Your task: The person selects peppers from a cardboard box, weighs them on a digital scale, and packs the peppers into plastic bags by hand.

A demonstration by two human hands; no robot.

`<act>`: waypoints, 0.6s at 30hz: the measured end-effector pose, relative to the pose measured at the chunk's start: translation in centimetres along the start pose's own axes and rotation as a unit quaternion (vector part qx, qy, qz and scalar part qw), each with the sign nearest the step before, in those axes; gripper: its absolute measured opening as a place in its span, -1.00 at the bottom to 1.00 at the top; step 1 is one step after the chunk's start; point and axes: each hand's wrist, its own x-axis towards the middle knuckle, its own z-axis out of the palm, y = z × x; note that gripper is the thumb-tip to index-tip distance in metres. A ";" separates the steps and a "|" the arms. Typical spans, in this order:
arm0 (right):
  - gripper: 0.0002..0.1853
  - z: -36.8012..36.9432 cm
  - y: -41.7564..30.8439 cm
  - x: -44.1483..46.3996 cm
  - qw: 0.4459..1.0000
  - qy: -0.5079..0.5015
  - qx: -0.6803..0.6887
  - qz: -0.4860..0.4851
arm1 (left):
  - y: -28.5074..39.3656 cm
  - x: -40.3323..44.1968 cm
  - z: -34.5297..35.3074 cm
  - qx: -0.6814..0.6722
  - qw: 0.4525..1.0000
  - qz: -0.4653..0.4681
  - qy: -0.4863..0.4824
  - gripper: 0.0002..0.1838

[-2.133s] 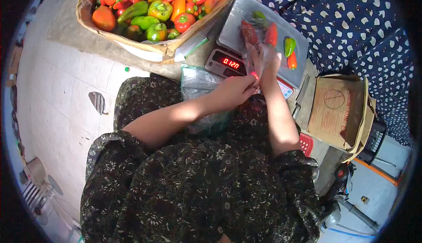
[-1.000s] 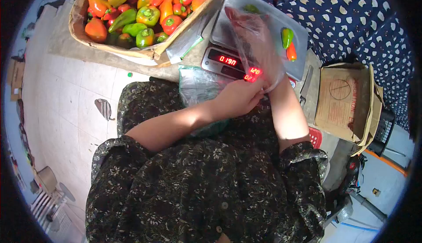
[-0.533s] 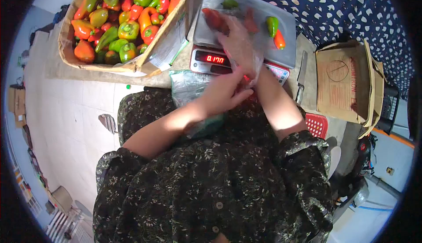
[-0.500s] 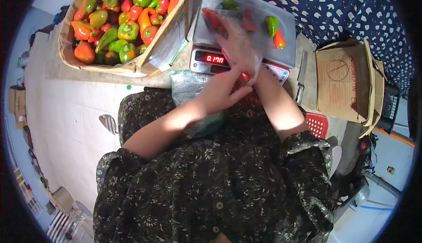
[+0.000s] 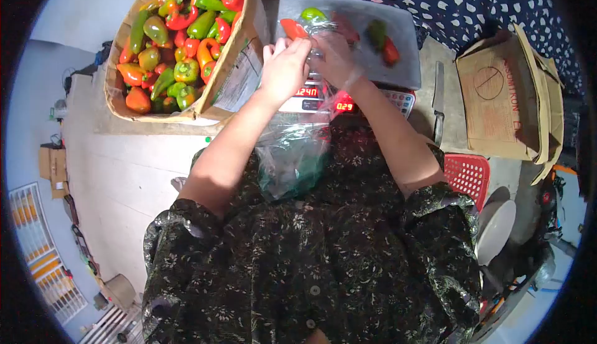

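Note:
A clear plastic bag (image 5: 350, 73) covers my right hand (image 5: 336, 63), which is over the metal scale (image 5: 401, 23); glare and plastic hide its fingertips. Beside it, my left hand (image 5: 286, 70) has curled fingers pinching the bag's edge. A red pepper (image 5: 292, 29) lies just beyond my left fingertips, near a bright green pepper (image 5: 313, 14). A darker red pepper (image 5: 346, 28) shows behind my right hand. To the right on the scale are a green pepper (image 5: 375, 33) and an orange-red pepper (image 5: 390, 52), both blurred. Red digits glow below my hands.
A box of red and green peppers (image 5: 214, 89) stands at upper left. More plastic bags (image 5: 292, 157) lie on the lap. Right of the scale are a knife (image 5: 439, 98), an open cardboard box (image 5: 497, 95), a red perforated basket (image 5: 466, 176) and patterned dark cloth (image 5: 472, 8).
My left hand has moved up from my right wrist to the bag beside the red pepper. My right hand remains in the bag over the scale. The view has shifted.

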 end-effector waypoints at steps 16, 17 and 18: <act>-0.61 -13.5 4.4 -5.3 0.952 0.038 -0.085 0.292 | 5.7 -1.6 -3.2 -0.166 0.984 0.009 0.060 -0.83; -0.57 -12.6 5.5 -5.3 0.951 0.041 -0.109 0.286 | 7.5 -1.4 -4.1 -0.106 0.994 0.032 0.012 -0.77; -0.54 -11.8 5.8 -5.2 0.950 0.031 -0.140 0.276 | 8.2 -1.3 -3.9 -0.081 0.996 0.043 -0.013 -0.75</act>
